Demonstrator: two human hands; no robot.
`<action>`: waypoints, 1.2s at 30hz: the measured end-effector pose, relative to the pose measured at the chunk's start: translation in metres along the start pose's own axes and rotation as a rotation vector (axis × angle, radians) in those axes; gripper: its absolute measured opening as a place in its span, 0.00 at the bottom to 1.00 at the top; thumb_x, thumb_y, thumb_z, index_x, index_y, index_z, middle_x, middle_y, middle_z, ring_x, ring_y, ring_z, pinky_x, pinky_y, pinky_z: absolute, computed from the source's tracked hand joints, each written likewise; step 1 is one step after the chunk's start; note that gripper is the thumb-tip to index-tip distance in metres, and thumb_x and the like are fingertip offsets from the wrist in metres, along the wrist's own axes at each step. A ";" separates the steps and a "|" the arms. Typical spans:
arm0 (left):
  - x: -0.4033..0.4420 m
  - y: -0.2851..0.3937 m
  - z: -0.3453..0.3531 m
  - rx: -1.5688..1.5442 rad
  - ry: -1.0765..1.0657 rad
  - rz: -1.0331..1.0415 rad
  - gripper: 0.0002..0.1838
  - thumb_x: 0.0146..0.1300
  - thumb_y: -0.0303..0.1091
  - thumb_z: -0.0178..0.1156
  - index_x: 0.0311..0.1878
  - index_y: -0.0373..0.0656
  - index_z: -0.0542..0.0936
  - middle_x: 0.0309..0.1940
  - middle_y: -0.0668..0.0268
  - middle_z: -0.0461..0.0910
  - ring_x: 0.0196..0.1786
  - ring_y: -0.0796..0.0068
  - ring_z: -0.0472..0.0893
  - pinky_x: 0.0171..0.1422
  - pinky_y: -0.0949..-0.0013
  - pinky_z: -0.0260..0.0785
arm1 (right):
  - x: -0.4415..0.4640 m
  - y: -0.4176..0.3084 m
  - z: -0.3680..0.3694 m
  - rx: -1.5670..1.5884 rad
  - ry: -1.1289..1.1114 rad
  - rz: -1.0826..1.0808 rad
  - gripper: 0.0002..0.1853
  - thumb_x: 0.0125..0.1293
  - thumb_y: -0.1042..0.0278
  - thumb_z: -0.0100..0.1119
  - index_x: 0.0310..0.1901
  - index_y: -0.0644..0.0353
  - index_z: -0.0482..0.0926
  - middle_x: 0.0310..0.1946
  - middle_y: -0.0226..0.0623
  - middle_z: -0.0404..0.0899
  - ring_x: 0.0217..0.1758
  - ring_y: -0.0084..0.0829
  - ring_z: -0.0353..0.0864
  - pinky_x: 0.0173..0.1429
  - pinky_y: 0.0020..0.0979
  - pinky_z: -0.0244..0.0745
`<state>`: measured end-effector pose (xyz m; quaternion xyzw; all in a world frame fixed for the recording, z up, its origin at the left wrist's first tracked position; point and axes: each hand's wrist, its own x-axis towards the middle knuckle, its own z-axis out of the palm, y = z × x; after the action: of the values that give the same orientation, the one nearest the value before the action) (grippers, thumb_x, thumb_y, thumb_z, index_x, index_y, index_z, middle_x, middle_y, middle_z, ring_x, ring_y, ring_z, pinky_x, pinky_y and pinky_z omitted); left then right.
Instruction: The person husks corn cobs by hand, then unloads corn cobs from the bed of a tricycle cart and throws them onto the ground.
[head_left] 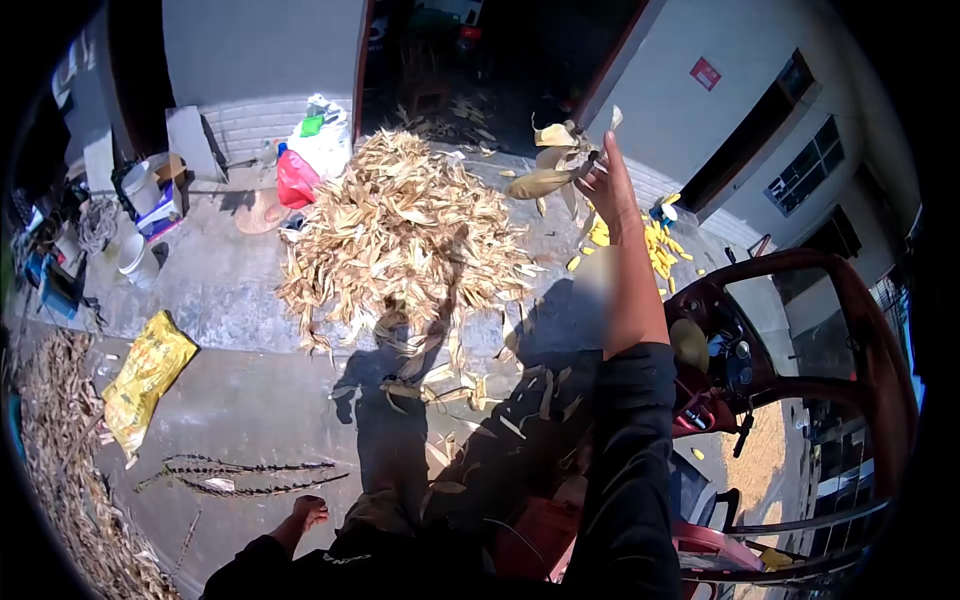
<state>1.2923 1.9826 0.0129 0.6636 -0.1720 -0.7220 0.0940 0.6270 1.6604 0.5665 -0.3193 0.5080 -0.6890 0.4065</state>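
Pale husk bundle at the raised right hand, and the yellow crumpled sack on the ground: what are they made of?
Pale, loose husk bundle at the right hand: apparently dry, matte plant leaf, given its thin, curling edges. Yellow, crumpled sack: probably plastic, perhaps woven; its creases shine.

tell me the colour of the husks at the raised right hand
The husks at the right hand are pale straw to tan, best seen in the head view.
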 end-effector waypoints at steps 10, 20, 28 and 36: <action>0.026 0.060 0.021 0.305 -0.267 -0.002 0.07 0.64 0.35 0.59 0.33 0.43 0.75 0.26 0.68 0.76 0.25 0.74 0.76 0.30 0.66 0.74 | -0.266 0.175 -0.022 -0.830 -0.430 -0.155 0.14 0.62 0.63 0.62 0.42 0.65 0.75 0.28 0.44 0.75 0.32 0.37 0.76 0.40 0.39 0.71; 0.091 0.193 0.099 1.253 -0.940 0.178 0.09 0.63 0.32 0.55 0.26 0.43 0.72 0.19 0.63 0.70 0.21 0.70 0.73 0.22 0.66 0.64 | -0.748 0.190 -0.189 -0.205 1.326 0.145 0.15 0.71 0.59 0.57 0.48 0.64 0.78 0.35 0.35 0.81 0.36 0.25 0.81 0.42 0.28 0.79; 0.016 0.207 0.373 1.039 -0.889 0.835 0.11 0.66 0.30 0.58 0.49 0.36 0.77 0.29 0.70 0.78 0.29 0.83 0.74 0.34 0.78 0.68 | -0.986 0.285 -0.207 0.183 1.650 0.374 0.15 0.68 0.63 0.56 0.50 0.66 0.76 0.37 0.40 0.82 0.36 0.32 0.84 0.41 0.31 0.83; -0.267 -0.002 0.538 1.094 -1.439 1.619 0.08 0.67 0.27 0.57 0.47 0.39 0.79 0.42 0.58 0.82 0.44 0.66 0.82 0.49 0.69 0.72 | -1.019 0.415 -0.307 -0.268 1.469 0.748 0.12 0.63 0.68 0.57 0.38 0.71 0.81 0.21 0.38 0.80 0.21 0.25 0.78 0.25 0.28 0.74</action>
<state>0.7864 2.1478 0.2914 -0.2365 -0.8319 -0.4901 0.1084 0.9374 2.6333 0.0547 0.3555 0.7940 -0.4750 0.1324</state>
